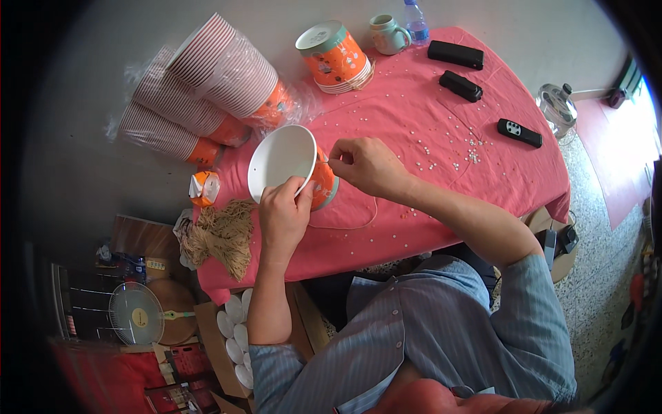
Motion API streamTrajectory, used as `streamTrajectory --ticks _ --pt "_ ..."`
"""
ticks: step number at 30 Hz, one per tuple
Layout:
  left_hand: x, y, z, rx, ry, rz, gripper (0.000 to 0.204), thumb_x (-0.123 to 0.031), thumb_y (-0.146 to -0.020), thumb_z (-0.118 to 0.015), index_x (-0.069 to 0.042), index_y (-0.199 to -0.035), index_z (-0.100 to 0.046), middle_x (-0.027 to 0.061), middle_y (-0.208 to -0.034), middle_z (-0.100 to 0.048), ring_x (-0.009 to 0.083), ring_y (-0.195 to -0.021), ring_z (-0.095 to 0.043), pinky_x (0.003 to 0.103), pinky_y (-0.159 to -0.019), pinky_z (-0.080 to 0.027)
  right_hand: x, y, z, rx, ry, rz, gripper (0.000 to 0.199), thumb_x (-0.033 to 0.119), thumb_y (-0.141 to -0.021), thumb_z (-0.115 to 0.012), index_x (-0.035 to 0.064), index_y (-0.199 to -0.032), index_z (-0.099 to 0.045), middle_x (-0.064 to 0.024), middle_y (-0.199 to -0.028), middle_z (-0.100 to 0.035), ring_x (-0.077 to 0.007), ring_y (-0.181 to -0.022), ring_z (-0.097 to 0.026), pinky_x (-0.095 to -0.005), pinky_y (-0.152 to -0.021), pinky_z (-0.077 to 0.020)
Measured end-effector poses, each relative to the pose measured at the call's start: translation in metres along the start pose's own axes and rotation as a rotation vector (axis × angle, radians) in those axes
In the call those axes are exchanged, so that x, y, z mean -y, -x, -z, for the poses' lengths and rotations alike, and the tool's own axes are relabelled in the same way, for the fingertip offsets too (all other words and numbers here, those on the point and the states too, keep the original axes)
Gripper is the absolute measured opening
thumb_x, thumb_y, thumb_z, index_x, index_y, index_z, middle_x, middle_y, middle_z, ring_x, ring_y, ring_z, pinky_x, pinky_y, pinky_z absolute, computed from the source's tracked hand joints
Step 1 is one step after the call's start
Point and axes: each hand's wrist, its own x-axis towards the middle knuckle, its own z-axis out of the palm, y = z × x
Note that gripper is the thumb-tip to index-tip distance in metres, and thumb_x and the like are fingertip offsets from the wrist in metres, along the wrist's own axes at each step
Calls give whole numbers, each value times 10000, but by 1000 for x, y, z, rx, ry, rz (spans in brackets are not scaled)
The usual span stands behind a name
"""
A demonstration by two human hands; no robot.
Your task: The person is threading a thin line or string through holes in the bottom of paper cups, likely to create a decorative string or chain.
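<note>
A paper bucket (279, 160), white inside and orange with a green base outside, lies tilted on its side over the pink-covered table, its mouth facing left. My left hand (284, 210) grips its near rim, thumb outside and fingers reaching over the edge. Close to the bucket's orange side, my right hand (369, 165) pinches the end of a thin cord just below the rim. A loop of pale cord (376, 208) trails across the cloth beneath my right forearm. One small dark hole shows in the far-left inner wall. Whether the cord tip enters the bucket's wall is too small to tell.
Stacked buckets (224, 69) in plastic lean at the back left. Upside-down buckets (334, 58), a mug (388, 36) and a bottle (416, 24) stand behind. A cord bundle (224, 238) lies left. Small white discs (473, 155), black cases (455, 55) and a remote (520, 132) lie right.
</note>
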Motion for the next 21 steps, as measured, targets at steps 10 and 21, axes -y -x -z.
streamTrajectory --ticks 10,21 --pt "4 0 0 -13 -6 -37 102 -147 -1007 -744 -48 -1006 -721 151 -834 -749 397 -785 -694 479 -813 -526 3 -5 -5 -4 44 -12 244 227 -956 -745 -1 -1029 -786 -163 -803 -752 -312 -719 -742 -444 -699 -576" --pt "3 -21 25 84 197 69 310 -261 -1123 -591 -48 -1331 -679 226 -961 -784 442 -930 -773 521 -789 -586 10 -12 -11 34 26 -23 253 227 -936 -719 -5 -1001 -794 -215 -839 -766 -420 -797 -760 -520 -769 -601"
